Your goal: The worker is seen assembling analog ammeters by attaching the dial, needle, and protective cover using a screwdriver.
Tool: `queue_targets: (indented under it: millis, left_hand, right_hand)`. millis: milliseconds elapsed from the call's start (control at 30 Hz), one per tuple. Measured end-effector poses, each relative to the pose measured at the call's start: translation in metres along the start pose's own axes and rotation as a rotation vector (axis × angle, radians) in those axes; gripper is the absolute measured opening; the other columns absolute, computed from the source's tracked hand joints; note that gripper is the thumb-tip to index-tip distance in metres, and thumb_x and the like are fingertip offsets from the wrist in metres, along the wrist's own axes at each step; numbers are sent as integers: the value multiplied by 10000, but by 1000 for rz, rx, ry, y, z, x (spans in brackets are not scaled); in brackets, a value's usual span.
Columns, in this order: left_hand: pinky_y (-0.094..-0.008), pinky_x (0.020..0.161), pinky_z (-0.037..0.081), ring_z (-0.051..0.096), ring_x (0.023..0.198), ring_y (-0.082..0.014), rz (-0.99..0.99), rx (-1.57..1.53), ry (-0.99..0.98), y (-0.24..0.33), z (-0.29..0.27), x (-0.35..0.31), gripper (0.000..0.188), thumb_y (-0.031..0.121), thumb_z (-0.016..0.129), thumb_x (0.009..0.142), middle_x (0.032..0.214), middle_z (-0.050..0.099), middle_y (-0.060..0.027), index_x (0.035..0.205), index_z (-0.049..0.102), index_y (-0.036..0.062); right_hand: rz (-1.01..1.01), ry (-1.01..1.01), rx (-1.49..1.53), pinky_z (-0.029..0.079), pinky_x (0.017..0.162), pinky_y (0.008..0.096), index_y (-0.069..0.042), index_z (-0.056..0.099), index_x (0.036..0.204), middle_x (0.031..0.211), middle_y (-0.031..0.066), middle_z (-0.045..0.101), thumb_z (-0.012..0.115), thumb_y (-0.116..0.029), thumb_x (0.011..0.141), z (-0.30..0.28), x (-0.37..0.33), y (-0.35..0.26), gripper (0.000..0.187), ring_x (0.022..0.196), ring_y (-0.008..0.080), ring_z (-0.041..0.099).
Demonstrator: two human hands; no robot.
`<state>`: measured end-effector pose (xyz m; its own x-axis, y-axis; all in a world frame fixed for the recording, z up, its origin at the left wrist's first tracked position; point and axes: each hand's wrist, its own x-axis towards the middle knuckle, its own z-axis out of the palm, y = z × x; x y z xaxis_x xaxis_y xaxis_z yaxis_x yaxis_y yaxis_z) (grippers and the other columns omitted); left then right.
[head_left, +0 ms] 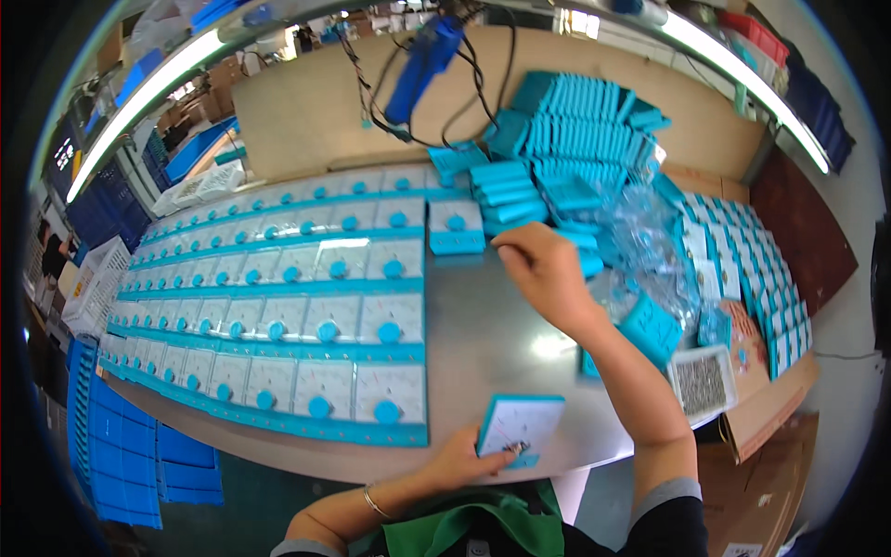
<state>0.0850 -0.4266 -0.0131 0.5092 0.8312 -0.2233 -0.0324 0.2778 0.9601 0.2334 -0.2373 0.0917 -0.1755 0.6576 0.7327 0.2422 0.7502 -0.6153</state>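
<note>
Low at the table's near edge, my left hand (461, 459) grips a teal box-shaped meter (531, 418) with a white dial face, tilted up. Small metal parts show at its lower end, beside my thumb; I cannot tell what they are. My right hand (546, 269) is raised over the middle of the table with the fingers curled together. Anything within that pinch is hidden. A single finished-looking meter (456, 223) with a round teal knob stands just beyond it, to the left. Stacked teal cases (506, 195) lie behind my right hand.
Rows of knobbed meters (316, 306) cover the table's left side. Clear plastic bags (650, 232) and a white tray of small metal pieces (701, 382) are at the right, before more white-faced units (742, 269). A blue tool (427, 70) hangs with cables overhead.
</note>
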Motion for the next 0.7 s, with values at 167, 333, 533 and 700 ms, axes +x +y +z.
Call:
queue_targets:
  millis: [167,333,533,700]
  left_hand:
    - [-237,599,475,556,700,-80,28,-102,17,-5,2,-5,358,160,663,841,924,622,-35,1144,543,13]
    - [-282,841,455,544,976,-121,13,-181,-70,-1,-3,0,461,136,641,864,1091,588,-69,1270,459,14]
    - [-324,970,384,507,1110,-153,0,-135,-33,-2,-5,3,488,163,659,863,1151,575,-93,1284,455,25]
    - [-309,940,402,502,1084,-140,160,-130,-46,1,0,2,477,92,638,851,1135,576,-86,1284,455,14]
  right_hand:
    - [-182,-504,-967,544,611,361,-5,660,865,996,143,596,616,-40,734,77,69,87,143,812,276,652]
    - [-45,-655,-1170,548,707,389,10,659,937,1097,200,571,594,-43,760,140,130,148,196,890,332,640]
    - [262,-561,-981,532,780,412,-3,671,939,1161,234,548,560,-82,800,167,149,192,195,960,357,623]
    - [-89,-486,-889,537,721,407,-25,660,835,1060,200,589,570,-59,753,151,135,156,127,907,331,633]
